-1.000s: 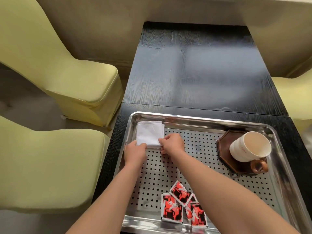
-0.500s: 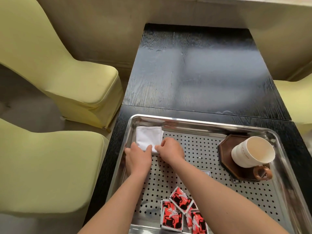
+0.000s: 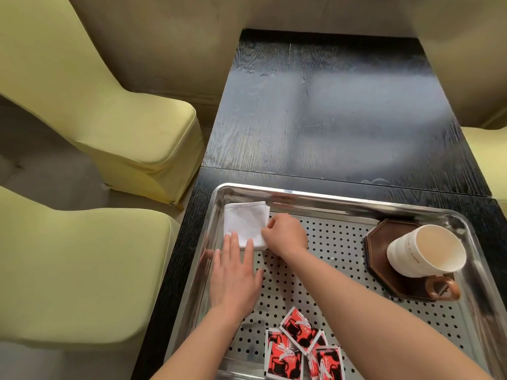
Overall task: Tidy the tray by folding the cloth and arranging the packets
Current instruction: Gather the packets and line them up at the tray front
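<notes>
The cloth [image 3: 245, 222] is white, folded into a small square, and lies flat in the far left corner of the tray [image 3: 329, 200]. The tray is shiny steel with a perforated floor. Several packets [image 3: 301, 349], red with black and white print, lie in a loose overlapping heap at its near edge.

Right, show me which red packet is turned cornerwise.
The red packet farthest up the pile: it lies like a diamond, overlapping the others, which sit roughly square to the tray rim.
</notes>
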The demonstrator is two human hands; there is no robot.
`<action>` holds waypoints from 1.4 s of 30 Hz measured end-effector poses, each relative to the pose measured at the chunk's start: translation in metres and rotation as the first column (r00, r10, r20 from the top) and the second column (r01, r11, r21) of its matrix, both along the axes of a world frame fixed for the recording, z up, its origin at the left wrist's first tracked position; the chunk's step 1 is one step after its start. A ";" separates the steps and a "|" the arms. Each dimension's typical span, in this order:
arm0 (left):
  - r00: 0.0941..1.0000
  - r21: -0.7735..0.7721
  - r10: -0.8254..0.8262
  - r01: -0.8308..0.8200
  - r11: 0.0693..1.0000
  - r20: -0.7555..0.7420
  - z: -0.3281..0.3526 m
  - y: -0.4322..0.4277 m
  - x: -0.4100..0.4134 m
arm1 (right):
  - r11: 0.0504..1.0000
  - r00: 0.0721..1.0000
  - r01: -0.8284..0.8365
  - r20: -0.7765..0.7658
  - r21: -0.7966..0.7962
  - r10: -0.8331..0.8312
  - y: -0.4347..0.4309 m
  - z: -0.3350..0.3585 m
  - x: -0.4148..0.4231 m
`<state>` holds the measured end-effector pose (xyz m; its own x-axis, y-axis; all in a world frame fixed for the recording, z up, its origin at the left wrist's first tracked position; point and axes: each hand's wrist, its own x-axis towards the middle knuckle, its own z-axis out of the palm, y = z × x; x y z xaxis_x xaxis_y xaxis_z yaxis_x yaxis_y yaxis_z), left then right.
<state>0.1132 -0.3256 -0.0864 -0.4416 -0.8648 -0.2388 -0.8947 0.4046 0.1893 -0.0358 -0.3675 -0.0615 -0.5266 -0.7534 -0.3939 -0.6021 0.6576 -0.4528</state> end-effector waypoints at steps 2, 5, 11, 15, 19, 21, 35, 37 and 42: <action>1.000 -0.003 -0.014 0.014 1.000 -0.012 -0.001 -0.001 0.003 | 0.996 0.999 0.004 -0.053 -0.087 -0.008 -0.007 0.004 -0.001; 0.999 -0.006 -0.038 0.038 0.999 -0.021 -0.001 -0.002 0.006 | 0.975 0.996 -0.069 -0.071 -0.210 0.055 -0.018 0.007 0.004; 0.998 0.023 -0.060 0.060 0.998 0.000 0.000 -0.003 0.008 | 0.984 0.997 -0.083 -0.015 -0.156 0.082 -0.037 -0.001 0.001; 0.999 0.037 -0.053 0.053 0.998 0.005 0.001 -0.002 0.006 | 0.966 0.977 -0.188 -0.131 -0.179 0.166 -0.030 -0.005 0.000; 0.999 0.043 -0.041 0.040 0.998 0.007 0.004 -0.001 0.003 | 0.965 0.973 -0.210 -0.132 -0.155 0.191 -0.024 -0.008 -0.004; 1.000 0.040 -0.025 0.025 0.999 0.002 0.007 0.000 0.001 | 0.962 0.967 -0.234 -0.135 -0.142 0.215 -0.023 -0.011 -0.002; 0.996 0.034 0.067 -0.065 0.997 -0.061 0.004 0.001 -0.001 | 0.773 0.804 -0.548 -0.453 -0.319 0.384 -0.017 -0.003 0.010; 0.996 0.042 0.066 -0.064 0.997 -0.062 0.003 0.002 0.000 | 0.638 0.667 -0.733 -0.434 -0.237 0.605 -0.020 -0.004 0.016; 0.998 0.041 0.037 -0.036 0.999 -0.042 0.000 0.001 0.004 | 0.568 0.505 -0.821 -0.397 0.052 0.766 -0.026 -0.014 0.017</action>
<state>0.1172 -0.3241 -0.0869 -0.4203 -0.8706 -0.2556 -0.8996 0.3629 0.2429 -0.0188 -0.3930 -0.0751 0.2482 -0.9498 -0.1906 -0.9644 -0.2236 -0.1414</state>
